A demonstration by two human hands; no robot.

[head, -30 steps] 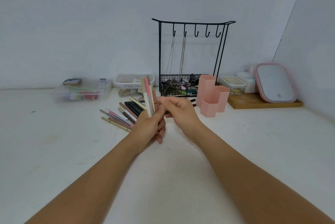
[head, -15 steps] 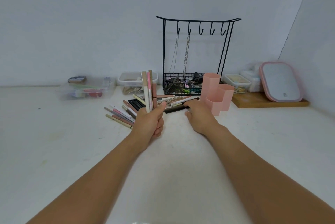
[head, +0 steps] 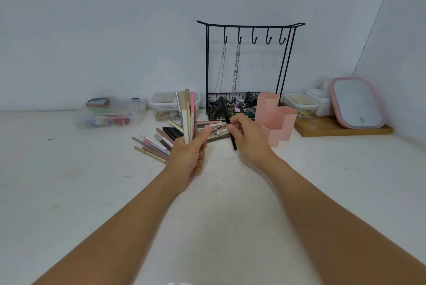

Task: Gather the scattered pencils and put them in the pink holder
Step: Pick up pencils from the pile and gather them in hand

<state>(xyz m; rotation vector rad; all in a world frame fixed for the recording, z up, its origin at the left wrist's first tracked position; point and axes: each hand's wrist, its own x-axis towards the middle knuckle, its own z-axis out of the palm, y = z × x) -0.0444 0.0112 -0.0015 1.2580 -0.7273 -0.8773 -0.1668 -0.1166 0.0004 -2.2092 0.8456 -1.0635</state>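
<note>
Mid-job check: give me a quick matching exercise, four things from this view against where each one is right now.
Things:
1. bundle of pencils
2. black pencil
3. pink holder
4. chains

Places:
A. hanging from the black rack's hooks
B. standing on the table, right of the right hand
C. upright in the left hand
D. pinched in the right hand

Pairs: 1-C, 2-D, 3-B, 4-A

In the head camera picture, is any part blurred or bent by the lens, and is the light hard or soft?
Head view: the slim black pencil pinched by the right hand is motion-smeared; the upright pencil bundle in the left hand stays sharper. The wide lens tilts the black wire rack. Light is soft, with faint shadows.
</note>
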